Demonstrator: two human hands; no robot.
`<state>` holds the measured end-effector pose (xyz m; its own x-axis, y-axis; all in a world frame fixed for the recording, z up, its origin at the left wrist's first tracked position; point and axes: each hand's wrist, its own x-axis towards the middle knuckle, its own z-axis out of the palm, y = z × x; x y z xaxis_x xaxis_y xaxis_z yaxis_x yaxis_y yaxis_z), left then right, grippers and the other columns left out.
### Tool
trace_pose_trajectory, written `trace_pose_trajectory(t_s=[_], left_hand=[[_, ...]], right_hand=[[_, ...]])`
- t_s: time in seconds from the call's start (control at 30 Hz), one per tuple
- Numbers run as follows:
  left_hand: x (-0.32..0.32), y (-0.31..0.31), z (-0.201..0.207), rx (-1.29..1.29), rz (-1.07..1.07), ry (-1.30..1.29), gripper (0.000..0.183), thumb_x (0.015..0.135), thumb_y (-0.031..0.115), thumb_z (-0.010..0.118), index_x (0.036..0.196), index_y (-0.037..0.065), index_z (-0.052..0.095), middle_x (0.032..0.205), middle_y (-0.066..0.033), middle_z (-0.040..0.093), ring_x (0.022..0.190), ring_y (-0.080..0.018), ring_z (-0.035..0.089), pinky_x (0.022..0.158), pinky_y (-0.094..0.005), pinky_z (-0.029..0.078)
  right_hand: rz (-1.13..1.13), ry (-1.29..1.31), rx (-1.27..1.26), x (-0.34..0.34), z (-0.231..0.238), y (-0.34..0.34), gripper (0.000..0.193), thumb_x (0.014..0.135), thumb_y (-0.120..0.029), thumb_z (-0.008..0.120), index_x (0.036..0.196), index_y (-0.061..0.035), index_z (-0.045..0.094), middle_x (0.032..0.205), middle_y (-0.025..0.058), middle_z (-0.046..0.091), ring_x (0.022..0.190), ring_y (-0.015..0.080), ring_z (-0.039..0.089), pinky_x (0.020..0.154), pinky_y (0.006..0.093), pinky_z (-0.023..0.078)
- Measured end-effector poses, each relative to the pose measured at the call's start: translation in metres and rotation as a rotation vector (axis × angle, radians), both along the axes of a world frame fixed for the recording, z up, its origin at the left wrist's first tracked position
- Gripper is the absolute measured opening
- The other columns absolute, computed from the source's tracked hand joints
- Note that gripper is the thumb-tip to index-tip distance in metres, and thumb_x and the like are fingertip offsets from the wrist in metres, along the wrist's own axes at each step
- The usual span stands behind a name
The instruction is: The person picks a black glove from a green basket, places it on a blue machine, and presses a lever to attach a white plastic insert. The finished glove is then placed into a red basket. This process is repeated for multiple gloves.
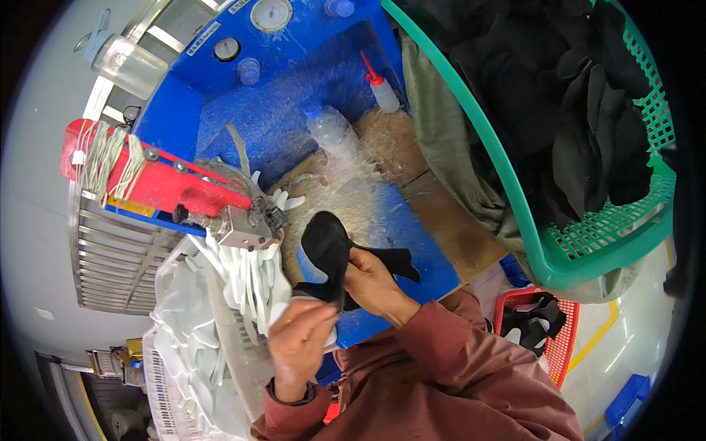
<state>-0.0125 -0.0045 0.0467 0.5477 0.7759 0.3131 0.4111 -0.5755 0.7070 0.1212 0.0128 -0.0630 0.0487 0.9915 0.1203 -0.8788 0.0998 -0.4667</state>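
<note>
A black piece of soft, fabric-like material (326, 244), rounded at its upper end and with a flap spreading to the right, is held over the blue work table (412, 228). Thumb and fingers of my right hand (373, 283) are closed on its middle. My left hand (298, 339), slightly blurred, is at the piece's lower edge with its fingers curled together. What sits between those fingers is hidden. White, flat curved pieces (254, 283) hang in a bunch just left of the black piece, below a metal machine head (246, 229).
A red machine arm (162, 176) wound with cord juts in from the left. A clear bottle (331, 132) and a red-tipped squeeze bottle (382, 92) stand behind. At right is a green basket (507, 158) of black pieces; lower right, a red basket (562, 342). White pieces fill a crate (158, 375).
</note>
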Motion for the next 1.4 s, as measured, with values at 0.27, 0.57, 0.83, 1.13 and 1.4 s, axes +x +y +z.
trace_pose_trajectory(t_s=[0.27, 0.57, 0.83, 1.13, 1.4], left_hand=[[0.019, 0.021, 0.001, 0.19, -0.006, 0.16, 0.018, 0.077, -0.01, 0.07, 0.094, -0.003, 0.071, 0.088, -0.0117, 0.065, 0.078, -0.0198, 0.063, 0.068, -0.0264, 0.049], [0.014, 0.029, 0.008, 0.192, 0.027, 0.132, 0.018, 0.078, -0.011, 0.07, 0.094, -0.004, 0.071, 0.087, -0.0125, 0.065, 0.078, -0.0197, 0.063, 0.069, -0.0262, 0.05], [0.012, 0.029, 0.007, 0.149, 0.035, 0.076, 0.018, 0.077, -0.011, 0.071, 0.093, -0.004, 0.071, 0.088, -0.0124, 0.066, 0.078, -0.0191, 0.063, 0.07, -0.0259, 0.05], [0.013, 0.033, 0.006, 0.16, -0.002, 0.072, 0.016, 0.078, -0.01, 0.07, 0.093, -0.006, 0.07, 0.089, -0.0144, 0.066, 0.079, -0.0222, 0.064, 0.071, -0.0275, 0.051], [0.008, 0.037, 0.002, 0.159, -0.011, 0.059, 0.018, 0.077, -0.011, 0.07, 0.094, -0.005, 0.07, 0.089, -0.014, 0.066, 0.079, -0.0216, 0.064, 0.071, -0.0269, 0.05]], right_hand=[[0.042, -0.026, -0.159, -0.017, 0.011, 0.041, 0.03, 0.091, -0.018, 0.064, 0.116, -0.0023, 0.059, 0.105, 0.0033, 0.063, 0.088, 0.0097, 0.058, 0.076, 0.0257, 0.05], [0.112, 0.021, -0.07, -0.009, 0.026, 0.056, 0.016, 0.095, -0.018, 0.06, 0.1, -0.0038, 0.066, 0.09, -0.0059, 0.063, 0.077, 0.0036, 0.055, 0.066, 0.0196, 0.045], [0.059, -0.468, 0.249, 0.02, 0.031, 0.066, 0.022, 0.096, -0.022, 0.056, 0.102, -0.003, 0.067, 0.089, -0.0031, 0.063, 0.082, 0.0055, 0.052, 0.073, 0.0231, 0.046], [0.205, -0.204, 0.084, 0.007, 0.015, 0.077, 0.027, 0.092, -0.011, 0.065, 0.118, -0.0037, 0.06, 0.105, 0.0009, 0.064, 0.09, 0.0089, 0.057, 0.081, 0.0245, 0.048], [0.048, -0.214, 0.114, -0.01, 0.01, 0.074, 0.019, 0.091, -0.011, 0.063, 0.108, -0.0028, 0.062, 0.096, -0.0019, 0.06, 0.086, 0.007, 0.053, 0.076, 0.0246, 0.047]])
